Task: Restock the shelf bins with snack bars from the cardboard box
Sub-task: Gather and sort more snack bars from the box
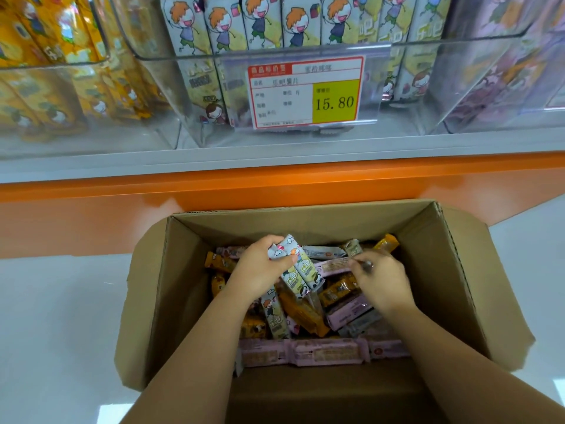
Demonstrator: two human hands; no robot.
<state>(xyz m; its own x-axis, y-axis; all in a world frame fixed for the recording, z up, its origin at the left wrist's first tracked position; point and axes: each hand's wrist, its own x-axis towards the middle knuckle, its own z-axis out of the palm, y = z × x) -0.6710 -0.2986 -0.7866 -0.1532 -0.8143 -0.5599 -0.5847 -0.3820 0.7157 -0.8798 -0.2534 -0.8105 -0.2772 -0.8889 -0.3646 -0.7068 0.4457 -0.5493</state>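
Observation:
An open cardboard box (428,270) stands below the shelf, holding several mixed snack bars in orange, pink and grey-white wrappers. My left hand (260,270) grips a couple of grey-white cartoon bars (301,267) just above the pile. To their right, my right hand (382,283) is down among the bars with its fingers curled at the end of a pink bar (333,266); whether it pinches the bar is unclear. Directly above, the clear middle bin (305,50) holds upright grey-white bars of the same kind.
A bin of orange bars (61,71) stands at the left and a bin of pink bars (504,71) at the right. A price tag reading 15.80 (305,93) hangs on the middle bin. An orange shelf edge (275,185) runs between bins and box.

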